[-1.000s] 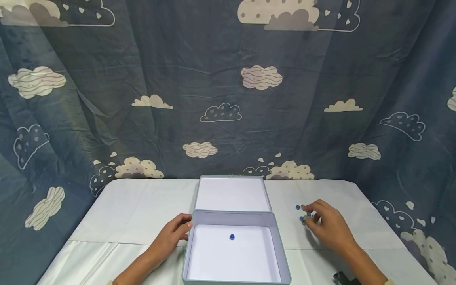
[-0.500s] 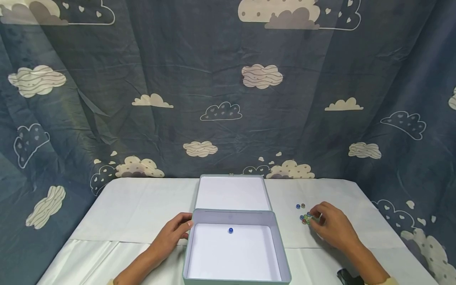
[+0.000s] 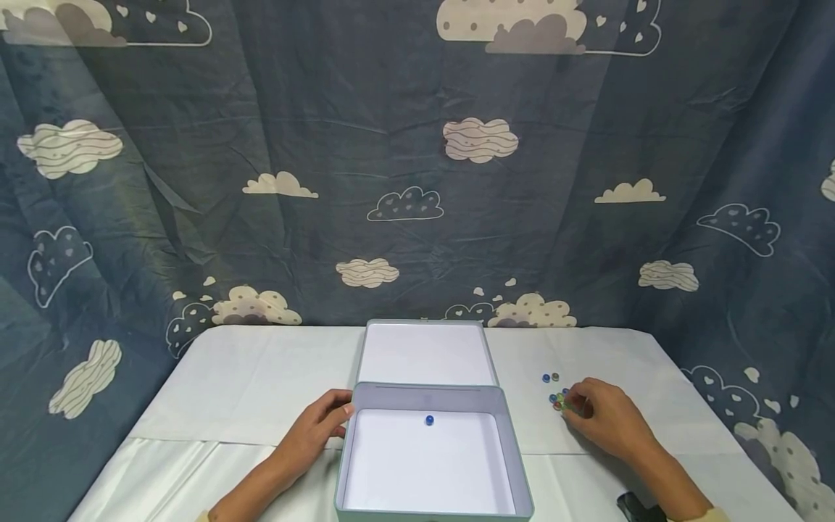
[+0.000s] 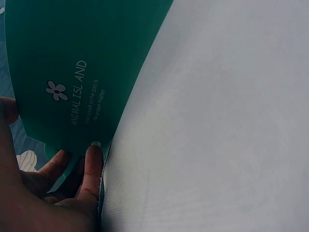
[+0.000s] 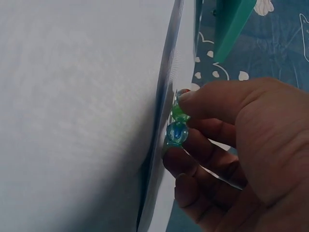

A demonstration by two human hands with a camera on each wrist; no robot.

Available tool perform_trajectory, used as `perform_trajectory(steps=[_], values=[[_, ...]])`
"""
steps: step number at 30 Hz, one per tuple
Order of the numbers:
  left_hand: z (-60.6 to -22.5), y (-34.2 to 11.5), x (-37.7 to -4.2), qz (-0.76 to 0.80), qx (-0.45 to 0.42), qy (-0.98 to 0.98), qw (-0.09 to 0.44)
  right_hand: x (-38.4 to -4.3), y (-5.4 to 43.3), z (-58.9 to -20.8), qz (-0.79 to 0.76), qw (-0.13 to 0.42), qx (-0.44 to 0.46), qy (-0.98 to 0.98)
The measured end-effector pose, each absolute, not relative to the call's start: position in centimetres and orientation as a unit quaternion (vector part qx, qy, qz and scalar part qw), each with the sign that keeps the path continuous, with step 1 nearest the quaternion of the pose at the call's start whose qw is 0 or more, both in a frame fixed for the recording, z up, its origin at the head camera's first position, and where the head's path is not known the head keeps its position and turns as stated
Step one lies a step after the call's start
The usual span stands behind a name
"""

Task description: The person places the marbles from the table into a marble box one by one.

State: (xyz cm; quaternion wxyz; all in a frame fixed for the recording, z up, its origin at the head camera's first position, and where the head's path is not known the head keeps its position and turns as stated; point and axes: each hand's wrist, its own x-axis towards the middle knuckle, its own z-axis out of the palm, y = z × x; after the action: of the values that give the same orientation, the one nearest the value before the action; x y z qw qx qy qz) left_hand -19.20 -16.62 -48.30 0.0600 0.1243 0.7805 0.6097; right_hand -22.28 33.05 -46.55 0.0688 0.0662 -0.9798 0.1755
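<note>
A tin box point(image 3: 512, 464), grey inside with a white floor, lies open, its lid point(image 3: 424, 353) laid back behind it. One blue marble point(image 3: 429, 420) sits inside. My left hand point(image 3: 312, 433) holds the box's left side; in the left wrist view its fingers press the green outer wall point(image 4: 58, 43), which bears printed words. Right of the box, my right hand point(image 3: 607, 417) pinches at a cluster of marbles point(image 3: 557, 404) on the table. The right wrist view has a clear blue marble point(image 5: 177, 134) and a green marble point(image 5: 179, 114) between thumb and fingers. How many it grips is hidden.
Two loose marbles point(image 3: 550, 378) lie behind the cluster. A white cloth point(image 3: 248, 384) covers the table. Near the right forearm stands a small black object point(image 3: 636, 507). A dark curtain with clouds point(image 3: 404, 145) hangs behind the table.
The right hand has shifted slightly down beside the cluster, baring the two marbles behind. The blue marble in the box has rolled a little. The left hand stays put.
</note>
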Motion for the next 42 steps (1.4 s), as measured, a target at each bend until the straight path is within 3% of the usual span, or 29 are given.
perform_trajectory(steps=[9,28,42], values=[[-48.1,-16.7,-19.3,0.615,0.146,0.772,0.057,-22.4,33.0,-46.8,0.176,0.053,0.061,-0.981],[-48.4,-16.8,-19.2,0.615,0.144,0.773,0.058,-21.7,32.1,-45.7,0.203,0.136,0.115,-0.963],[-48.5,-16.8,-19.4,0.615,0.142,0.773,0.056,-20.3,29.8,-43.4,0.263,0.147,0.179,-0.937]])
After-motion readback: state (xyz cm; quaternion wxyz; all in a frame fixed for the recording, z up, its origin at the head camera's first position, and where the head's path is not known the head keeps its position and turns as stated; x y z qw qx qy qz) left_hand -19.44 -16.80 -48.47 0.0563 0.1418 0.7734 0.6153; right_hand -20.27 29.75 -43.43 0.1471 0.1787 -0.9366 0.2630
